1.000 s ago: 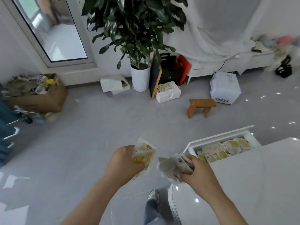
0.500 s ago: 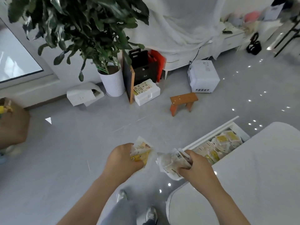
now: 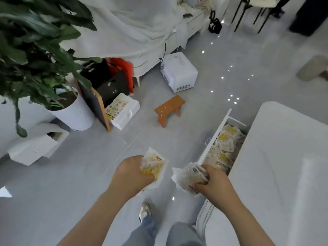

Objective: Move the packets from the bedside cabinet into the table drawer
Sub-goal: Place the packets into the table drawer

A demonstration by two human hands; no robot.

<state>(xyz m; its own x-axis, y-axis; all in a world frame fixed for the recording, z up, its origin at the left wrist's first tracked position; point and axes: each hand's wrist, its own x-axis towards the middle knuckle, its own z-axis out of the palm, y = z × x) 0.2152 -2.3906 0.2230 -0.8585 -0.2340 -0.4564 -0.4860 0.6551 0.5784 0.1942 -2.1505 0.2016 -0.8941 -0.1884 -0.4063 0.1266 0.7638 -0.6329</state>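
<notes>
My left hand (image 3: 130, 173) grips a bunch of yellow-and-white packets (image 3: 154, 166) at waist height over the grey floor. My right hand (image 3: 213, 181) grips a second bunch of pale packets (image 3: 186, 176), held just left of the near end of the open white table drawer (image 3: 215, 134). The drawer sticks out from under the white table (image 3: 284, 166) and holds several yellow-and-white packets (image 3: 224, 148). The bedside cabinet is out of view.
A small orange stool (image 3: 168, 109) stands on the floor beyond the drawer. A white appliance (image 3: 179, 71), a potted plant (image 3: 72, 112), a white box (image 3: 124, 110), dark bags (image 3: 110, 82) and a torn carton (image 3: 35, 148) lie farther back. My shoe (image 3: 144, 211) shows below.
I have walked closer to the table; the view swung right. The drawer now lies right beside my right hand. Both hands keep their packets.
</notes>
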